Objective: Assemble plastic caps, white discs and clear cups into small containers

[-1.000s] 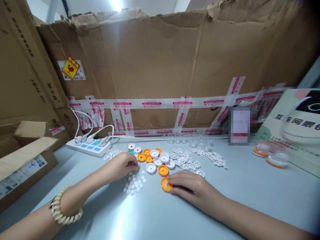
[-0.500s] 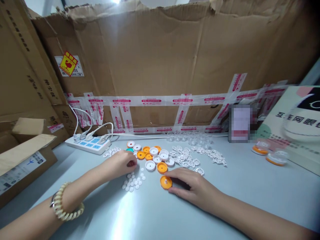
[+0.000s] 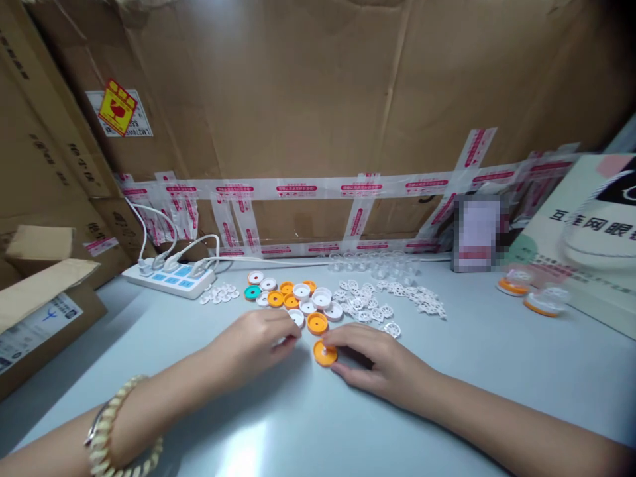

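Observation:
My right hand [image 3: 370, 361] rests on the grey table [image 3: 477, 371] and pinches an orange round cap [image 3: 324, 353] by its right edge. My left hand [image 3: 258, 341] has its fingers curled together just left of that cap, fingertips almost touching it; what they pinch is too small to make out. Behind both hands lies a cluster of orange and white caps [image 3: 305, 301], one teal cap [image 3: 252, 292], and a spread of small white toothed parts [image 3: 392, 301]. The small white discs seen earlier are hidden under my left hand.
A white power strip [image 3: 169, 278] with plugged cables sits at the back left. Taped cardboard walls [image 3: 318, 132] close off the back and left. A printed box [image 3: 581, 232] and two assembled orange-based pieces [image 3: 527, 295] stand at the right. An open carton [image 3: 34, 311] is at far left.
My left hand moved right and nearer, from the white discs toward the orange cap. The right hand kept hold of the cap. The view tipped downward.

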`<move>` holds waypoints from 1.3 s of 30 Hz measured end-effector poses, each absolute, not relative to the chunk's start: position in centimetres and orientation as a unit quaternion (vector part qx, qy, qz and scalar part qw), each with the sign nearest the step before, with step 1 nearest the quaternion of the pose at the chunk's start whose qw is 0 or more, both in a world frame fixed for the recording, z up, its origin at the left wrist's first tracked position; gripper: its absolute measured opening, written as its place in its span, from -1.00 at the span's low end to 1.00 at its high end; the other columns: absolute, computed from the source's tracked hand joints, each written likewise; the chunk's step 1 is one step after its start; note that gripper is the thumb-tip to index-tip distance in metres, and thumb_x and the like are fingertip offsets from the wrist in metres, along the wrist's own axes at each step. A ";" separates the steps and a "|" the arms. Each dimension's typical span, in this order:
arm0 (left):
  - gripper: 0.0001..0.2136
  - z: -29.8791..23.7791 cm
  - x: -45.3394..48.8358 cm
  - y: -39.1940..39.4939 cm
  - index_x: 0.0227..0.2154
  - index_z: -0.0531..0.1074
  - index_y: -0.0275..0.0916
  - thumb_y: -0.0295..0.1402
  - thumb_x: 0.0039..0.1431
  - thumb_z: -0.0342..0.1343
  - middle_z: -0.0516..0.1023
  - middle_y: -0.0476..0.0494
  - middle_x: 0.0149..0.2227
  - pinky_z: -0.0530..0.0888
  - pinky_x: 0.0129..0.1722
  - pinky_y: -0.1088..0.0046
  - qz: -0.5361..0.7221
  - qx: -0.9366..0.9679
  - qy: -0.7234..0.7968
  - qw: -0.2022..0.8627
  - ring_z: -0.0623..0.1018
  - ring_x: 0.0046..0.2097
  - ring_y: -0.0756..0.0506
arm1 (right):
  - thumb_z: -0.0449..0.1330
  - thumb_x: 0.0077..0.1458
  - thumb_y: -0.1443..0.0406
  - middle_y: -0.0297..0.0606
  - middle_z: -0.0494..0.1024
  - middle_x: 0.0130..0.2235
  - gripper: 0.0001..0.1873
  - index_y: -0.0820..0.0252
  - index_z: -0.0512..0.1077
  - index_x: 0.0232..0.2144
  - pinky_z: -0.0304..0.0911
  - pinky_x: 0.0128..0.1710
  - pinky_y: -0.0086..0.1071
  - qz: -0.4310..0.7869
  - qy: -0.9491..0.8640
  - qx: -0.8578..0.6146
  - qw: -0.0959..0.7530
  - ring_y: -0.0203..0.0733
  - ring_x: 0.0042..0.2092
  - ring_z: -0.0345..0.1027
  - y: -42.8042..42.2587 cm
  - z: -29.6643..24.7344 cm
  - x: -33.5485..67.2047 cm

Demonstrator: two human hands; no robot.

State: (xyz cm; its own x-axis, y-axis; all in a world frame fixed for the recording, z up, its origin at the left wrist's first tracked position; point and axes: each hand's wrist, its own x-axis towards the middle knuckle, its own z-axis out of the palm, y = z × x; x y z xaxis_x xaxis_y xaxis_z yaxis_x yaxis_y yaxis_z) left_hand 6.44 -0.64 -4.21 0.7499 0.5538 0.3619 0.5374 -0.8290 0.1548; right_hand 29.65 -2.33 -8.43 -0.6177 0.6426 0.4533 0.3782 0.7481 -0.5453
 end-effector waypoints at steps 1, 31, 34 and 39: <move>-0.85 -4.5 6.9 -1.0 -0.40 0.43 -0.30 -0.50 0.16 -0.05 0.51 -0.09 -0.45 0.40 -0.39 0.54 0.209 0.941 0.266 0.018 0.48 -0.40 0.01 | 0.14 0.05 0.38 -0.22 0.55 -0.22 -0.79 0.18 0.39 -0.19 0.29 -0.15 -0.35 0.203 -0.877 -0.288 0.326 -0.23 -0.18 0.39 -2.3 -8.5 29.7; -0.83 -1.5 5.2 0.9 -0.31 0.49 -0.27 -0.39 0.17 -0.01 0.56 -0.14 -0.28 0.41 -0.20 0.45 0.220 0.905 0.340 0.133 0.52 -0.24 -0.04 | 0.14 0.11 0.31 -0.17 0.54 -0.24 -0.87 0.22 0.46 -0.31 0.34 -0.20 -0.31 0.124 -0.893 -0.247 0.356 -0.19 -0.19 0.41 -2.1 -8.7 29.6; -0.84 -1.3 3.4 2.4 -0.37 0.51 -0.24 -0.33 0.11 0.04 0.57 -0.10 -0.32 0.40 -0.29 0.49 0.108 0.889 0.420 0.146 0.51 -0.31 -0.04 | 0.12 0.12 0.31 -0.17 0.54 -0.24 -0.86 0.22 0.46 -0.30 0.34 -0.20 -0.32 0.126 -0.892 -0.250 0.354 -0.20 -0.19 0.40 -2.1 -8.6 29.6; -0.86 -3.0 3.2 2.9 -0.34 0.51 -0.25 -0.39 0.09 0.07 0.56 -0.09 -0.32 0.40 -0.30 0.54 0.083 0.900 0.398 0.157 0.52 -0.31 -0.02 | 0.11 0.14 0.28 -0.17 0.55 -0.25 -0.85 0.20 0.45 -0.30 0.33 -0.21 -0.33 0.131 -0.891 -0.251 0.355 -0.21 -0.20 0.40 -2.3 -8.5 29.6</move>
State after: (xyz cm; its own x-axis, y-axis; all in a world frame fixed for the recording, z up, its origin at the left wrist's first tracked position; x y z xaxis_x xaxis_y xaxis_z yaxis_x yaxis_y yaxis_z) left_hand 3.21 2.93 -2.99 0.6692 0.7427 0.0243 0.6903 -0.6334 0.3496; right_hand 29.60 -2.25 -8.52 -0.6218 0.5408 0.5664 0.3542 0.8393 -0.4125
